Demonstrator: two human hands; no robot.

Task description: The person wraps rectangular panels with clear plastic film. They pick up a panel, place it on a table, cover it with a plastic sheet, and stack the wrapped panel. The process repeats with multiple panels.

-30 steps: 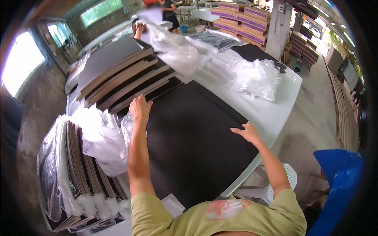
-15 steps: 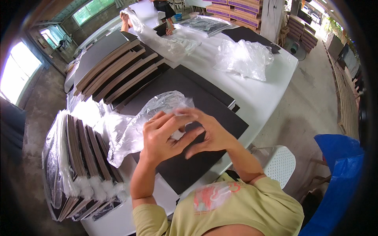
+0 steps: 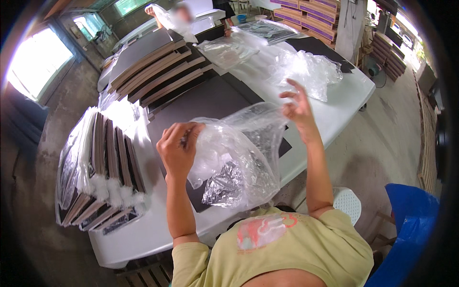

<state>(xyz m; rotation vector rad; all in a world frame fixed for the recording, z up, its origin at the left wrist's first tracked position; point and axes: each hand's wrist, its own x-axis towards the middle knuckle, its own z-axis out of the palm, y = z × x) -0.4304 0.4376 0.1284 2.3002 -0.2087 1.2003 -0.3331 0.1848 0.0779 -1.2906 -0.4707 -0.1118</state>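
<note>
The bag (image 3: pixel 239 158), clear and thin, is held up between the person's two hands, over the near part of the black panel (image 3: pixel 191 103) on the table (image 3: pixel 344 110). The left hand (image 3: pixel 179 146) is at its left edge, with thumb and fingers drawn together, apparently pinching the film near the upper left corner. The right hand (image 3: pixel 299 112) is at the opposite upper corner, its upper fingers spread and raised clear of the film; the lower fingers meet the corner, but blur hides whether they pinch it, so I cannot tell.

The relation that matters is this line from hand to hand. The bag's stretched upper edge runs from the left fingers rightward and somewhat away from the person, up to the right fingers. From the left hand the film lies to the right; from the right hand it lies to the left and toward the body. The rest sags toward the shirt (image 3: pixel 296 244), wrinkled, its lower end overlapping the table's near edge in view. The left hand is nearer the body and has the surer hold; the right reaches farther out.

The panel lies flat beneath, with a stack (image 3: pixel 158 67) of panels beyond its far left side and a wrapped bundle (image 3: pixel 103 167) to the left.
</note>
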